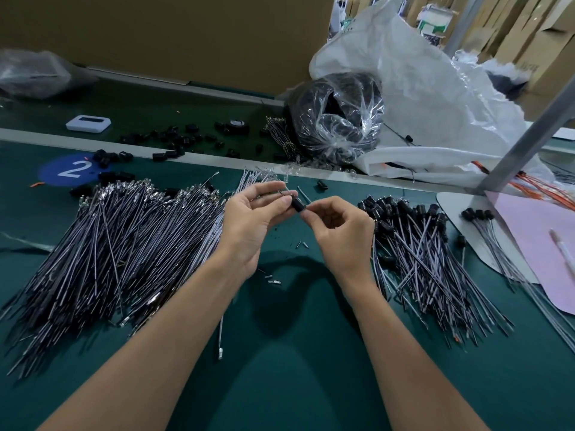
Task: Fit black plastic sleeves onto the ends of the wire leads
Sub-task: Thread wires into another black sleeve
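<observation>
Hands: two bare hands are raised over the middle of the green-covered table, meeting tip to tip.
Left hand: its fingers are curled, thumb and forefinger pinching the far end of one short black plastic sleeve; a thin wire tip pokes out just beyond them.
Right hand: its fingers are curled in and pinch the near end of the same sleeve.
Task thing: one sleeve held in the air between both hands, above the bare strip of table.
Bare leads: one large fanned heap of grey-and-black wire leads on the left half, reaching towards the near left edge.
Sleeved leads: one heap of leads with black caps on the right, and one small bunch of about five by the right edge.
Loose sleeves: many scattered black pieces along the far edge, too many to count.
Other: one blue round "2" sticker, one white flat box, one clear bag of black parts, one large white plastic sack, one pink sheet, one grey metal post.
Open room: a bare green strip between the two heaps, from under the hands to the near edge, with a few small bits lying in it.
</observation>
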